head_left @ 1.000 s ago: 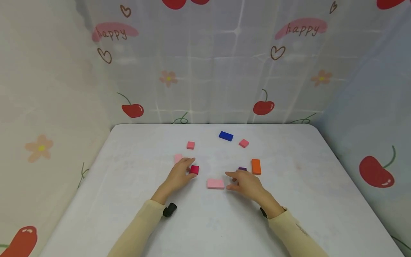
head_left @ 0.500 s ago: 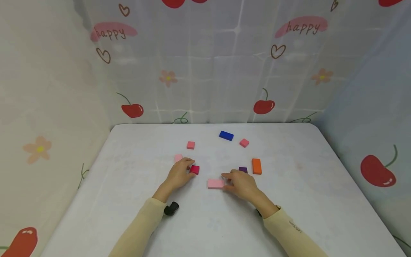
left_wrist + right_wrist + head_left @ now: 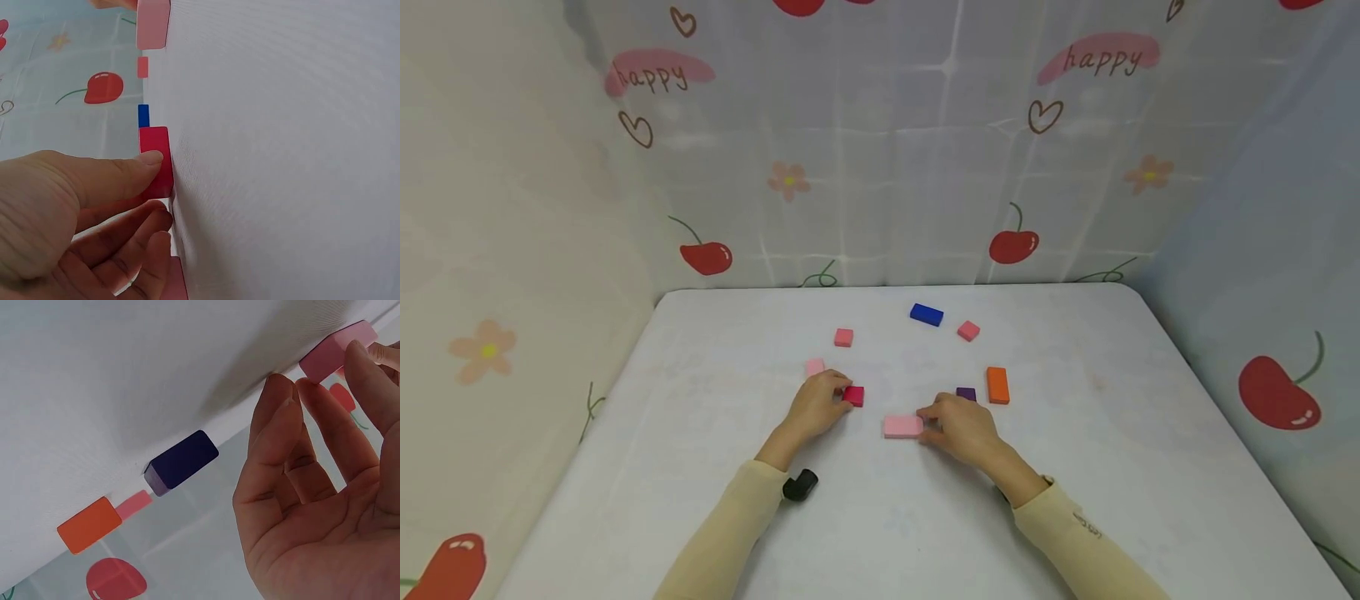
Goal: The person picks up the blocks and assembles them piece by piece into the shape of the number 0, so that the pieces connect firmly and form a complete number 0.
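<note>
My left hand (image 3: pixel 811 410) pinches a crimson block (image 3: pixel 855 397) on the table. In the left wrist view the thumb lies against the near face of that block (image 3: pixel 156 165). My right hand (image 3: pixel 964 427) pinches the right end of a light pink block (image 3: pixel 901 427), thumb on one side and a finger on the other. The right wrist view shows this pink block (image 3: pixel 334 351) low over or on the table; I cannot tell which. Just behind my right hand lies a dark purple block (image 3: pixel 966 393), partly covered by it. Another pale pink block (image 3: pixel 815 367) sits by my left fingers.
An orange block (image 3: pixel 997 385) lies right of the purple one. Farther back are a blue block (image 3: pixel 927 315) and two small coral-pink blocks, one left (image 3: pixel 844 337) and one right (image 3: pixel 968 331). A printed curtain (image 3: pixel 880 192) hangs behind the white table (image 3: pixel 880 533).
My right hand has moved left to the light pink block and now grips its end. The left hand stays at the crimson block. The head view has shifted slightly.
</note>
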